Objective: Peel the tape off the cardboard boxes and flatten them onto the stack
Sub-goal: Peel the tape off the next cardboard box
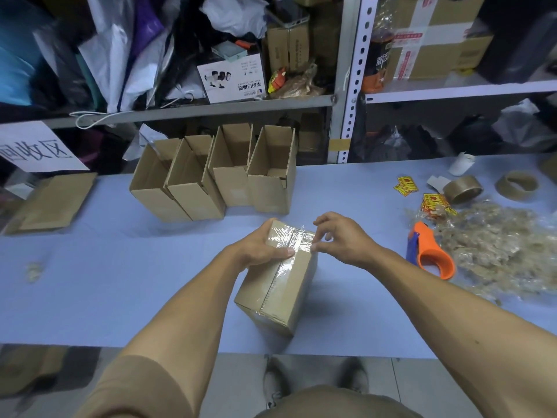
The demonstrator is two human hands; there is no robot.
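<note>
Left hand (265,244) grips the sealed brown cardboard box (278,285) at frame centre while right hand (337,236) pinches its clear tape strip (297,238).

Single head-worn view, wide-angle, edges bowed. Looks forward and steeply down over table (90,282). Close above both forearms; own feet visible at bottom edge. Faces shelf (187,108) behind table. No second view.

A packing or stockroom: metal shelving (355,70) crammed with cartons and bags, a blue worktable (90,282) holding open boxes (211,176), tape rolls (462,190) and a tape dispenser (429,251).
</note>
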